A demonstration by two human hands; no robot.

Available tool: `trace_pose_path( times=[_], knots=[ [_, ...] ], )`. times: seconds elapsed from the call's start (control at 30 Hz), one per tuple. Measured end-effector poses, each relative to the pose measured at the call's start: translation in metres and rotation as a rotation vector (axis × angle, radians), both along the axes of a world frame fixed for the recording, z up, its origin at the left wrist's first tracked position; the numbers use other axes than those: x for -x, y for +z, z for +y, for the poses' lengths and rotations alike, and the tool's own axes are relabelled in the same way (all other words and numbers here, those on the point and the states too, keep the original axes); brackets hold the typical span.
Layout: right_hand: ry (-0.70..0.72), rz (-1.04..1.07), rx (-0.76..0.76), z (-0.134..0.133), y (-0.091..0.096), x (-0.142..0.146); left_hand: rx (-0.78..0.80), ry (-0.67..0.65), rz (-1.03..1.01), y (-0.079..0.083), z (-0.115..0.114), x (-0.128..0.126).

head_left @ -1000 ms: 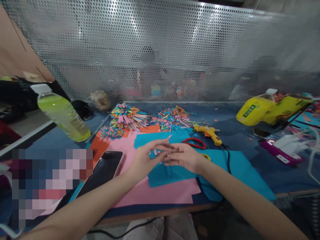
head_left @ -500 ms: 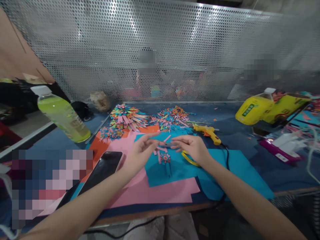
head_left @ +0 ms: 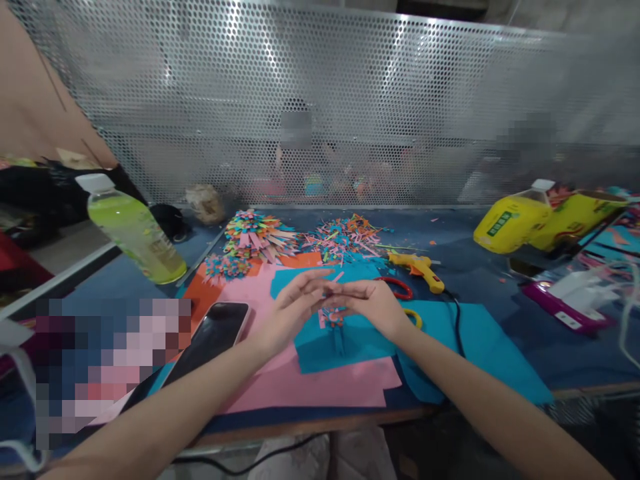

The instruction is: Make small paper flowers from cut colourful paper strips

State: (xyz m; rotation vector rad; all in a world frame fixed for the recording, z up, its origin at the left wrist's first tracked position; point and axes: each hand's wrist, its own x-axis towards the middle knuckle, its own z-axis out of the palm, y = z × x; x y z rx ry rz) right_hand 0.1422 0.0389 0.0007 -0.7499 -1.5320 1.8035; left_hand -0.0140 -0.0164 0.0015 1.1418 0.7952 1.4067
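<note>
Am seeing left hand point(head_left: 290, 313) and right hand point(head_left: 373, 308) meeting fingertip to fingertip, pinching small paper bit between; paper flower point(head_left: 331, 319) lying just below, equally near both.

A perforated metal screen point(head_left: 350, 107) backs the blue-topped workbench point(head_left: 500, 280) — dim, glare-streaked.

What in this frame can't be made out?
- Head view: whatever the left hand and right hand pinch; fingertips cover it.
- Scissors: blades behind the right hand.
- Left of the phone: a pixelated patch.
- Behind the mesh screen: people, blurred.
- Glue gun cord: runs off the table edge.
</note>
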Motion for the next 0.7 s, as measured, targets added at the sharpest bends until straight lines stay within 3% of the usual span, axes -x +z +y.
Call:
trace_pose_path(
  times=[0.27, 0.4, 0.53, 0.7],
  knots=[
    [0.076, -0.151, 0.039, 0.006, 0.0, -0.007, -0.229, -0.061, 0.428, 0.009, -0.012, -0.005],
    [0.073, -0.224, -0.075, 0.001, 0.008, -0.012, -0.266, 0.121, 0.538, 0.011, -0.011, -0.001],
    [-0.048, -0.361, -0.259, -0.006, 0.029, -0.034, -0.28, 0.333, 0.701, 0.009, -0.005, 0.009],
    [-0.31, -0.697, -0.529, -0.011, 0.065, -0.096, -0.263, 0.367, 0.785, 0.005, -0.002, 0.011]
  ],
)
